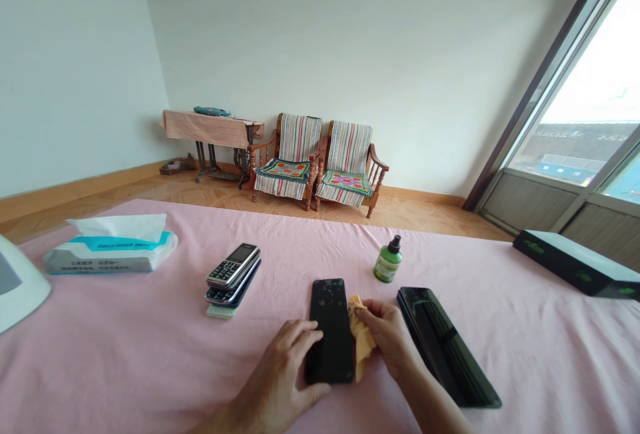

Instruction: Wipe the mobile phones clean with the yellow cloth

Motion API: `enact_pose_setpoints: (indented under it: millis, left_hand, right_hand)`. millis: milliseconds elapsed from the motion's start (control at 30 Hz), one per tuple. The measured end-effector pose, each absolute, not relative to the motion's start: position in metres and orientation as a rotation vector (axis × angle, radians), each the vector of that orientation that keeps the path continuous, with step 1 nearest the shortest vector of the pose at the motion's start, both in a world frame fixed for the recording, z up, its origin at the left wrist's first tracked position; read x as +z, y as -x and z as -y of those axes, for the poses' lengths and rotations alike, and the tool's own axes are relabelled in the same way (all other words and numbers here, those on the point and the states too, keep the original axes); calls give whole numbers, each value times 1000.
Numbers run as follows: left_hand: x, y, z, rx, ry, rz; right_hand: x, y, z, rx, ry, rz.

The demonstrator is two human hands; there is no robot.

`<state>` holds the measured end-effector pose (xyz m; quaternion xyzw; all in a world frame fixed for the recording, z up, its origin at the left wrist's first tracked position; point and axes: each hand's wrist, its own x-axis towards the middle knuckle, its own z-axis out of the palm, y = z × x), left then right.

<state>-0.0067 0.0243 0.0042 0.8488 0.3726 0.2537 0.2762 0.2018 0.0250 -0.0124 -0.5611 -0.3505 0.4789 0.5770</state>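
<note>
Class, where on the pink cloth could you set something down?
Bare cloth lies between tissue pack and keypad phones, and between glossy black devices and black box. Crowded: middle phone, with left hand, right hand and yellow rag.

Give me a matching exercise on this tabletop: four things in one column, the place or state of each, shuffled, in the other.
1. crumpled yellow cloth
2. green spray bottle with black top
3. black touchscreen phone nearest the left hand
4. blue, white and grey tissue pack

A. stands upright
B. has a white sheet sticking out of its top
C. is in the grip of the right hand
D. lies flat, with fingers of the left hand on it

Pairs: 1-C, 2-A, 3-D, 4-B
</note>
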Motion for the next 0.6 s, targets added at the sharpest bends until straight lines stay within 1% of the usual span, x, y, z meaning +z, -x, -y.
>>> enact_pose_setpoints:
  millis: [167, 367, 433, 600]
  left_hand:
    - [7, 4, -22, 759, -2280, -944]
    - [8, 5, -19, 946, -2355, -906]
    - [5, 8, -20, 966, -2394, -880]
    - [-4, 12, -22, 996, -2494, -956]
  right_hand:
    - [-2, -179, -21, 1166, 1244, 850]
    - [2, -156, -12, 1093, 1211, 1082]
    - [0, -156, -11, 1004, 1264, 1166]
    - [4, -171, -20, 651, 1465, 1260]
